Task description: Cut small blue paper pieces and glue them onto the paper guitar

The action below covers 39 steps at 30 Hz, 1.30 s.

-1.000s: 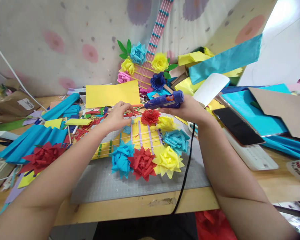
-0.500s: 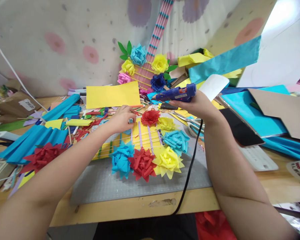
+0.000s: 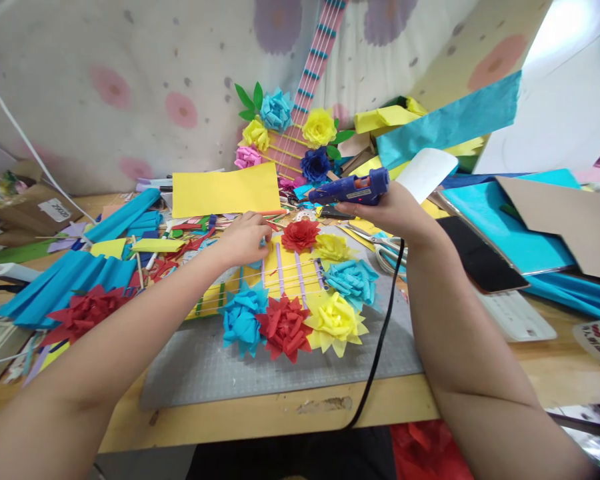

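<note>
My right hand (image 3: 387, 210) grips a blue hot glue gun (image 3: 349, 187), its nozzle pointing left above the table. A black cord hangs from it. My left hand (image 3: 247, 239) is at the far edge of a yellow paper guitar (image 3: 290, 270), with its fingers curled downward; whatever they grip is hidden behind the hand. Around the guitar body sit paper flowers: a red flower (image 3: 301, 236) at the back, a turquoise flower (image 3: 351, 281) at the right, and a red flower (image 3: 285, 327) in front. White strings and purple strips cross the body. A grey cutting mat (image 3: 205, 373) lies beneath.
Behind stands a pink paper guitar (image 3: 286, 155) with flowers. A yellow sheet (image 3: 225, 190) is propped at the back left, near scattered scraps. To the right are scissors (image 3: 383, 250), a black phone (image 3: 480, 253), turquoise paper and cardboard. Another red flower (image 3: 87, 313) rests at the left.
The glue gun in my right hand has shifted very slightly left. My left hand has turned a little at the guitar's edge, and its ring is now less visible.
</note>
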Motion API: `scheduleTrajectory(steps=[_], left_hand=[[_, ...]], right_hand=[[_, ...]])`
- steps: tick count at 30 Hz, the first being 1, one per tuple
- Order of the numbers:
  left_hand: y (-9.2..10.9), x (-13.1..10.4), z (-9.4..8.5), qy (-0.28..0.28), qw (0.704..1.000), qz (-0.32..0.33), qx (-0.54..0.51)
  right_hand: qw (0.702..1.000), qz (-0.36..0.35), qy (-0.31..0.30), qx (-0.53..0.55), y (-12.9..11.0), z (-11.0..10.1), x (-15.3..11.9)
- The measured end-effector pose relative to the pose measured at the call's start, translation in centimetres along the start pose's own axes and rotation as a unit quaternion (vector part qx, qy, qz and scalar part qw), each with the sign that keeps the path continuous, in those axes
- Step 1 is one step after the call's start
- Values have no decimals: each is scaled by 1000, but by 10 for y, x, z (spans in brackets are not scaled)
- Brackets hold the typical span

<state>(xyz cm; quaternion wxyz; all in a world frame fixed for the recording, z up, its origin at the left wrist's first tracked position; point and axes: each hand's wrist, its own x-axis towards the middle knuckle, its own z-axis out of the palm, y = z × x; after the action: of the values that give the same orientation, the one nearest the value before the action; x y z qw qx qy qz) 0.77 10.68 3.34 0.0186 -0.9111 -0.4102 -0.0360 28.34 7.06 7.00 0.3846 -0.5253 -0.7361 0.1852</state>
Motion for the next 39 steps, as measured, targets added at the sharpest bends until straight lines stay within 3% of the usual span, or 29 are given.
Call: scheduleTrajectory(steps=[7, 13, 15, 21, 29, 39], left_hand=[[0, -2, -7, 13, 992, -64, -105], [4, 3, -7, -23, 956, -228, -183], [5, 5, -3, -35, 950, -253, -177], [7, 6, 10, -11, 961, -251, -112], [23, 1, 12, 35, 982, -180, -40], [22, 8, 20, -12, 960, -265, -95]], right_hand=[[1000, 1, 12, 10, -1, -1, 0], [1000, -4, 6, 8, -1, 1, 0], [1000, -6, 2, 9, 1, 2, 1], [1000, -1, -5, 5, 5, 3, 2], [1000, 1, -7, 10, 2, 5, 1], [1000, 0, 0, 11, 1, 3, 1]])
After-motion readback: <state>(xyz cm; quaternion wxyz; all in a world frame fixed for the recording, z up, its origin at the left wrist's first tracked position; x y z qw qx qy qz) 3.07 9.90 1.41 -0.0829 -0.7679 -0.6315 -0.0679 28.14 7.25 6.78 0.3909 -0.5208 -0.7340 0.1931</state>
